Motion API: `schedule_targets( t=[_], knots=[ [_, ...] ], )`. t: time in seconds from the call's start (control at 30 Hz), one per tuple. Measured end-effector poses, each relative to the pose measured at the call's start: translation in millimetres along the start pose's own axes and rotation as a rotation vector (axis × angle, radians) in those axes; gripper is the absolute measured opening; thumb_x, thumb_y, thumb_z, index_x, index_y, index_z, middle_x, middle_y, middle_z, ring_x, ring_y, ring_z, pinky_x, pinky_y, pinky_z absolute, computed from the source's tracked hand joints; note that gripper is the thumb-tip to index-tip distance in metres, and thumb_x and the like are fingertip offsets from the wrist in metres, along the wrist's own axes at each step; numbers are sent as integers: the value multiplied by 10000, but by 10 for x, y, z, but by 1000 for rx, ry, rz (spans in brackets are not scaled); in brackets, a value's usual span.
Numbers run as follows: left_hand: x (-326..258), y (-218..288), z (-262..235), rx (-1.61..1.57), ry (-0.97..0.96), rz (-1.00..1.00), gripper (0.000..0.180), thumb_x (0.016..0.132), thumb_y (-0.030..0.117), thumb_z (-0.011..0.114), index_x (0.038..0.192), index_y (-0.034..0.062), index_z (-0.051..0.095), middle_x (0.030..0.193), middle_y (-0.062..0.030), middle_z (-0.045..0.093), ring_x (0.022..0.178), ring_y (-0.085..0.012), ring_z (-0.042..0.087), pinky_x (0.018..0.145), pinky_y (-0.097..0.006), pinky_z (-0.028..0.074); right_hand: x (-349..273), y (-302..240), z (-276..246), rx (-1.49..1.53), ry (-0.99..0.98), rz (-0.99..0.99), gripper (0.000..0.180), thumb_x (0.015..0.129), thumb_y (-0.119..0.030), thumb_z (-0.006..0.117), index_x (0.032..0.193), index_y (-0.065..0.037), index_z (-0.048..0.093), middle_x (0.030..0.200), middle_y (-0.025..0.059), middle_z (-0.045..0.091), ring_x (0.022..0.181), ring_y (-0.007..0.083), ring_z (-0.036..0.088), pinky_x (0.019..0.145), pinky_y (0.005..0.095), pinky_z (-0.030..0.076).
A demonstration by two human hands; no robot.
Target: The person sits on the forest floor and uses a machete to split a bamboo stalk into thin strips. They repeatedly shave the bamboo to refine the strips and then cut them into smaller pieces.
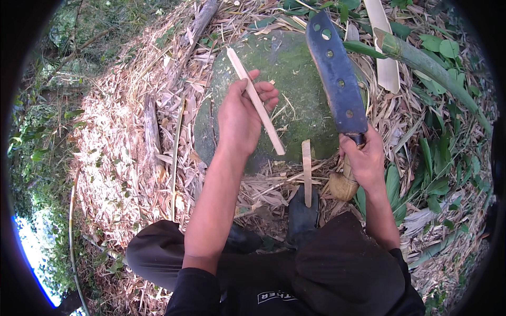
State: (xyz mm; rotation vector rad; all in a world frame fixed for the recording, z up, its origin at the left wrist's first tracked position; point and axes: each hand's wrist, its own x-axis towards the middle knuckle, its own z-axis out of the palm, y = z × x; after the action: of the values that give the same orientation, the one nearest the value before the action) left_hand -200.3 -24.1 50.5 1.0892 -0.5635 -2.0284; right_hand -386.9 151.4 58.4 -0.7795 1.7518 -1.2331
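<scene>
Between the thumb and half-curled fingers of my left hand (pixel 243 113) is a pale, flat bamboo strip (pixel 256 102), slanting down to the right over a rounded green stone (pixel 287 63). My right hand (pixel 363 155) grips the handle of a machete (pixel 337 76). Its broad dark blade, pierced by a row of holes, points away from me over the stone's right side. The handle's pale, bulbous end (pixel 342 186) shows below my fist. A second, shorter strip (pixel 307 171) lies between the stone's near edge and my dark shoe (pixel 303 213).
Dry bamboo leaves (pixel 121 126) cover the ground around the stone. At right, a green bamboo stalk (pixel 443 79) crosses leafy plants, next to a split pale piece (pixel 383 52). Weathered sticks (pixel 152 124) lie to the left. My bent knees (pixel 350 258) are close below the stone.
</scene>
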Motion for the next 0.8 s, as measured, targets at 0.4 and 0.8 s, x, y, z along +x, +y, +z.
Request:
schedule_targets(
  t=[0.4,0.8],
  knots=[
    [-112,113,184,232,-74,341,239,1069,126,452,1263,14,534,1001,-132,680,1028,-251,662,1019,-400,503,-47,-98,-20,73,-26,-49,147,885,13,606,1031,23,617,831,-19,588,733,47,520,648,230,427],
    [-56,167,337,173,-376,518,303,1013,253,543,1192,9,558,968,-102,617,1003,-244,614,1137,-437,373,49,-746,14,108,40,-461,237,1000,-125,668,1179,31,652,734,-58,587,589,-1,431,518,202,332]
  ],
)
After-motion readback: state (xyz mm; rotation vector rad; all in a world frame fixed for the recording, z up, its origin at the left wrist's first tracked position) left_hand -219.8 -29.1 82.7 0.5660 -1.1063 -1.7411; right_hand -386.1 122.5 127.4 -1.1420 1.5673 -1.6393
